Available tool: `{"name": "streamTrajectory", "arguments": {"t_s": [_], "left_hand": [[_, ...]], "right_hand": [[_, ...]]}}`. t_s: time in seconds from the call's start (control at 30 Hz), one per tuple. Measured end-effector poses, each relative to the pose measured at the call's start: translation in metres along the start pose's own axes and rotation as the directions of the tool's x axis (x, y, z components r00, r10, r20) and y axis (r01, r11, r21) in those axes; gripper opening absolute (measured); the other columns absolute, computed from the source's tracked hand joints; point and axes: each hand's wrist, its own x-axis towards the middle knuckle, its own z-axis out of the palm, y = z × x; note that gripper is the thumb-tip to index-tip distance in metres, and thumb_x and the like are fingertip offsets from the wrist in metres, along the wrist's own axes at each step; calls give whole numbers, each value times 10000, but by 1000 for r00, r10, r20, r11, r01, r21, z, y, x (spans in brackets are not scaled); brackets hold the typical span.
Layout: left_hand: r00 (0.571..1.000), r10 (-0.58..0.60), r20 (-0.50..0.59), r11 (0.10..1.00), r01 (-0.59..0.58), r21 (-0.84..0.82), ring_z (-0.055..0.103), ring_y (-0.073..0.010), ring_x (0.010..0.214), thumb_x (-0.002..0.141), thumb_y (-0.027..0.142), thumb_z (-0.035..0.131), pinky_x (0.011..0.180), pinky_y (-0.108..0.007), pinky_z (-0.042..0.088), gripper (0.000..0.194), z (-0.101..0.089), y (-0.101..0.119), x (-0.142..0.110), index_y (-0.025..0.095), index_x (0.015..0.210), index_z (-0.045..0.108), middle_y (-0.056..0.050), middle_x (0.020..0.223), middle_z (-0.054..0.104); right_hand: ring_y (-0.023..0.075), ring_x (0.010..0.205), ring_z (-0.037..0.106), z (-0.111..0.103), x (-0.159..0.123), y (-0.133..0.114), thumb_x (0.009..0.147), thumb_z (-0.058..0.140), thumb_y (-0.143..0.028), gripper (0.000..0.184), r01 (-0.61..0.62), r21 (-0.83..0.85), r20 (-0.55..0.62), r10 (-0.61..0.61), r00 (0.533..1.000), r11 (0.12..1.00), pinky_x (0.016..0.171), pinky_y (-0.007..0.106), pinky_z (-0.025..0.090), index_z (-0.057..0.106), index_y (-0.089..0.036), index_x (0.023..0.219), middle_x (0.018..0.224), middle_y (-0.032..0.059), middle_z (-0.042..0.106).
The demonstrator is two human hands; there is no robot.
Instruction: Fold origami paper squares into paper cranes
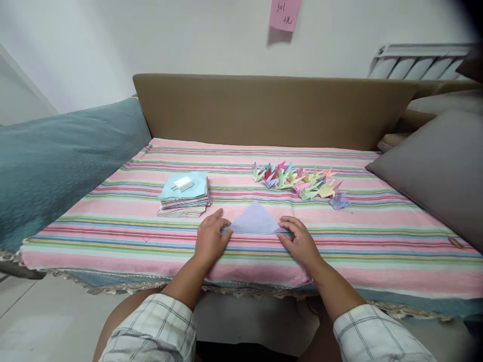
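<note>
A light purple sheet of origami paper (255,219), folded to a triangle, lies on the striped cloth with its point away from me. My left hand (212,235) pinches its left corner between thumb and fingers. At the right corner, the thumb and fingers of my right hand (300,240) close on the paper in the same way. Beyond the sheet, to the right, lie several folded paper cranes (313,183) in many colours. Left of my left hand is a stack of paper squares (184,203), light blue on top, with a white plug charger (182,184) resting on it.
The striped cloth (113,221) covers a sofa seat. A brown backrest (264,108) rises behind it, a blue covered armrest (71,151) stands at the left, and a grey cushion (437,166) leans at the right. A pink note (285,14) hangs on the wall.
</note>
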Motion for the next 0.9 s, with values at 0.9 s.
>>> {"name": "streamTrajectory", "arguments": {"t_s": [0.9], "left_hand": [[790, 596, 146, 788, -610, 82, 540, -207, 1105, 841, 387, 568, 1013, -432, 350, 339, 19, 52, -33, 249, 1150, 578, -43, 1214, 618]], "right_hand": [[205, 893, 610, -1, 5, -10, 865, 479, -372, 265, 30, -97, -22, -32, 999, 995, 924, 413, 351, 699, -232, 817, 868, 41, 692]]}}
